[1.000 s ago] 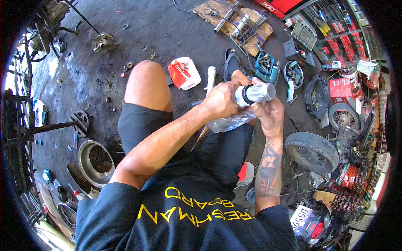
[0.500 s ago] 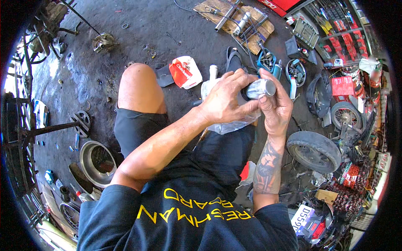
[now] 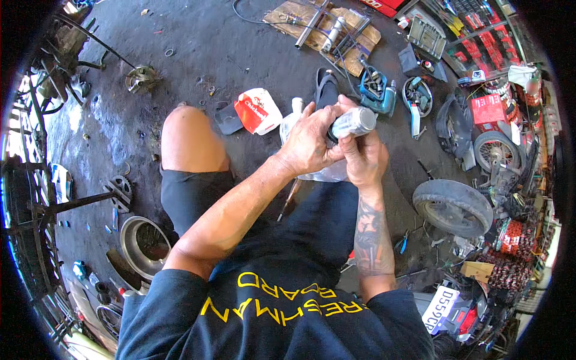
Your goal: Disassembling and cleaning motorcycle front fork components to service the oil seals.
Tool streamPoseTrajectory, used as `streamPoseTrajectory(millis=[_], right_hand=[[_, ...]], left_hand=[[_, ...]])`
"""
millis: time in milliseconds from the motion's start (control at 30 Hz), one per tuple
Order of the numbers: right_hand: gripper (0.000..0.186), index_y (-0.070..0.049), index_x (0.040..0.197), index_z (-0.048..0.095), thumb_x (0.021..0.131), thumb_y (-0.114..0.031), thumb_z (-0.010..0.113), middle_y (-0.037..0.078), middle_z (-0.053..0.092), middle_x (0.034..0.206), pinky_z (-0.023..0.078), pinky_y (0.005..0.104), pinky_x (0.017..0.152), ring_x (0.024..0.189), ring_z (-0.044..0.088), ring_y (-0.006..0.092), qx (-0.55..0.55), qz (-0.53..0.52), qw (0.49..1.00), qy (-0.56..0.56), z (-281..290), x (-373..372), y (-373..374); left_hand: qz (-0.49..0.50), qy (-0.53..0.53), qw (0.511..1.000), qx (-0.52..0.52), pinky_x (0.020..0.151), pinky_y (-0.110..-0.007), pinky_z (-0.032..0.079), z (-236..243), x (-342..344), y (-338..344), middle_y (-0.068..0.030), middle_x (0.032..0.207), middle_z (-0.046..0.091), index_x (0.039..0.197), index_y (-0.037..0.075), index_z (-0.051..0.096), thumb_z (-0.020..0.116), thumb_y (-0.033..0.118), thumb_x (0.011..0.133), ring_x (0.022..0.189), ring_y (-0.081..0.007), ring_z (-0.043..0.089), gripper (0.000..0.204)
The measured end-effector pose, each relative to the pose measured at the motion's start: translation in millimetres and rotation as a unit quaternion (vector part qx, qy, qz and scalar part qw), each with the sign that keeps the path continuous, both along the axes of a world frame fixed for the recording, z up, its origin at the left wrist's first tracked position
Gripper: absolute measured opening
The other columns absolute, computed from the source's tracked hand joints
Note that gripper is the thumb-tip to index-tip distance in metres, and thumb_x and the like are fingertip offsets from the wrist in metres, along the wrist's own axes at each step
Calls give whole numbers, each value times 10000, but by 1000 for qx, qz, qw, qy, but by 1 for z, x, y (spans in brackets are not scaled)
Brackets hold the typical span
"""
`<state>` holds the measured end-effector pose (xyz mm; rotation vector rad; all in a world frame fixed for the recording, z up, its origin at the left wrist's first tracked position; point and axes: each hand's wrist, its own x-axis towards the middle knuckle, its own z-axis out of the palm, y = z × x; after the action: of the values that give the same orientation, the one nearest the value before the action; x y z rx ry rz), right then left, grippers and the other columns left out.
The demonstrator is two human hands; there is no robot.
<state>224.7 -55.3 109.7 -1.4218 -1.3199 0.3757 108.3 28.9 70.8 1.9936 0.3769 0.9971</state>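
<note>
A silver metal cylindrical part (image 3: pixel 355 122) with a rounded end and a dark ring sits tilted between my hands. My left hand (image 3: pixel 309 141) is closed round its dark-ringed end. Closed on the part from below and the right is my right hand (image 3: pixel 365 161), its thumb against the silver side. Beneath the hands, a clear plastic bag (image 3: pixel 324 174) lies over my dark-clothed thigh. A pale rounded knob-like piece (image 3: pixel 297 105) shows just beyond my left hand; what it belongs to is hidden.
Beyond my hands lie a red-and-white paper box (image 3: pixel 258 111), a blue power tool (image 3: pixel 377 91) and cardboard (image 3: pixel 288 21) bearing metal tubes. A tyred wheel (image 3: pixel 453 207) rests at right, a bare rim (image 3: pixel 144 246) at left. Pliers (image 3: pixel 403 242) are on the floor.
The cylinder has tipped so that more of its side shows. My right hand has come in closer and lower, its fingers drawn in from their upright spread. The whole view has shifted slightly.
</note>
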Motion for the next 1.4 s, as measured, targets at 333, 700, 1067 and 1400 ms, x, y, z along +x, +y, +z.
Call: streamPoseTrajectory(millis=[333, 700, 1067, 1400], right_hand=[[595, 26, 1333, 442, 856, -215, 703, 165, 509, 1322, 366, 356, 1042, 1238, 469, 225, 9, 77, 985, 153, 13, 10, -20], [525, 24, 1239, 513, 809, -159, 753, 138, 583, 1195, 414, 324, 976, 1135, 533, 187, -5, 33, 978, 208, 6, -3, -17], [206, -69, 838, 581, 795, -164, 759, -16, 571, 752, 420, 228, 607, 680, 525, 71, 23, -94, 971, 217, 13, -3, 15], [260, -44, 947, 601, 786, -165, 766, 40, 632, 848, 473, 239, 669, 743, 590, 101, 16, -38, 971, 235, 3, 3, 18]], left_hand=[[-43, 13, 999, -6, 940, -432, 435, 18, -5, -7, -204, 1134, 567, 1263, -9, 443, 780, 251, 699, 1067, -369, 551, 707], [43, 167, 985, -27, 876, -435, 473, 6, -18, -21, -186, 1132, 546, 1279, 54, 462, 721, 94, 678, 1049, -380, 555, 655], [122, 167, 978, 27, 639, -464, 512, 28, -11, -34, -190, 800, 650, 1102, -11, 496, 623, 272, 851, 732, -380, 646, 399], [136, 192, 972, 24, 515, -482, 464, -8, -7, -27, -172, 612, 577, 813, 49, 507, 585, 211, 882, 588, -392, 602, 192]])
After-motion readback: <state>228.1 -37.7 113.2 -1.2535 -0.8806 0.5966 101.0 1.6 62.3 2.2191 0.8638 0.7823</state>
